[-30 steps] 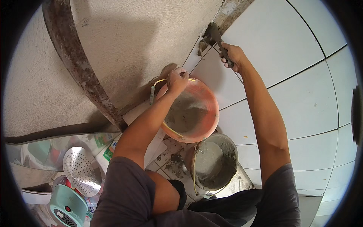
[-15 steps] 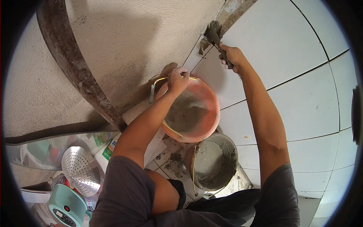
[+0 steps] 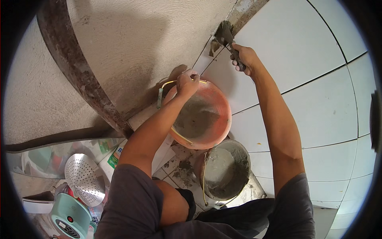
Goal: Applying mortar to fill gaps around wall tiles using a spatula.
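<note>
My right hand (image 3: 245, 59) is wrapped round the dark handle of a putty knife (image 3: 227, 35). Its mortar-smeared blade is at the gap between the rough wall and the edge of a large white tile (image 3: 292, 38). With closed fingers, my left hand (image 3: 187, 83) grips the far rim of an orange bucket (image 3: 223, 115), where its yellow wire handle also runs; I cannot tell whether the fingers hold the wire too. Grey mortar (image 3: 195, 118) lies inside this bucket. Nearer to me, a second bucket (image 3: 243, 175) contains wetter grey mix.
A rusty curved metal strip (image 3: 75, 63) leans along the beige wall (image 3: 119, 36) at left. Lower left are a perforated metal strainer (image 3: 84, 177), a mint-green appliance (image 3: 71, 215) and plastic packages. Broken mortar stains the floor tiles (image 3: 181, 175) beside the buckets.
The putty knife's blade has turned slightly at the gap, showing more of its flat face, with a small shift of my right hand. My left hand and both buckets stay put.
</note>
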A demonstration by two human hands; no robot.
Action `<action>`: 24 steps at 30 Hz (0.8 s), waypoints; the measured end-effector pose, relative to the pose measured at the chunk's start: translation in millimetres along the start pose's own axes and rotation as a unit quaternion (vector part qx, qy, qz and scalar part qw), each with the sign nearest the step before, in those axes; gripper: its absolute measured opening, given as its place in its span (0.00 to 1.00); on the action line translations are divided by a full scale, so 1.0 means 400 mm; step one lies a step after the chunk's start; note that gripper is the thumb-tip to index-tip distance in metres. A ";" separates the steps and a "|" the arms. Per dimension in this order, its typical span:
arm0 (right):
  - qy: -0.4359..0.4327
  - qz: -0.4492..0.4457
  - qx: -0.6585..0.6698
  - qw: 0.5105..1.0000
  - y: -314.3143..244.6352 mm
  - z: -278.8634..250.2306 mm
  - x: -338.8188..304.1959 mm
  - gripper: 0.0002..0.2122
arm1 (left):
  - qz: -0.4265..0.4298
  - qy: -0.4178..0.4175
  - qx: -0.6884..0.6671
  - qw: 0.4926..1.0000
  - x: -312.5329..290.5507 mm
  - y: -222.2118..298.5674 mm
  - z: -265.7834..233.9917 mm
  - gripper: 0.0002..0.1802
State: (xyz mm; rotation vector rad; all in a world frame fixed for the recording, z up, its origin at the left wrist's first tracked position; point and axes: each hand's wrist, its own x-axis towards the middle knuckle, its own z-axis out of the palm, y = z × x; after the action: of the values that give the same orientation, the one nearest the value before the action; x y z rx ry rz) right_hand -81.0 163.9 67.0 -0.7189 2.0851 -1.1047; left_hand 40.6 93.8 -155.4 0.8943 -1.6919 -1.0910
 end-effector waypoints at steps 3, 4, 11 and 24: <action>-0.003 0.008 0.034 0.999 0.005 0.006 0.003 0.11 | -0.001 -0.006 -0.003 1.000 -0.002 0.015 -0.001 0.08; -0.014 0.021 0.051 0.998 0.008 0.007 0.008 0.10 | -0.017 -0.014 -0.013 1.000 -0.003 0.021 -0.001 0.08; -0.083 -0.018 0.212 0.974 0.047 0.041 0.020 0.09 | -0.002 -0.008 -0.008 1.000 -0.009 0.035 0.005 0.07; 0.002 -0.036 0.138 0.990 0.056 0.043 0.016 0.10 | -0.015 -0.028 -0.012 0.999 -0.013 0.054 -0.007 0.07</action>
State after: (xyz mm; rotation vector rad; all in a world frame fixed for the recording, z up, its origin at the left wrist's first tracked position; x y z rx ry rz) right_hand -75.4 161.8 38.6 -0.6604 1.8708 -1.4007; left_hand 43.0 105.2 -136.2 0.8834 -1.7116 -1.1630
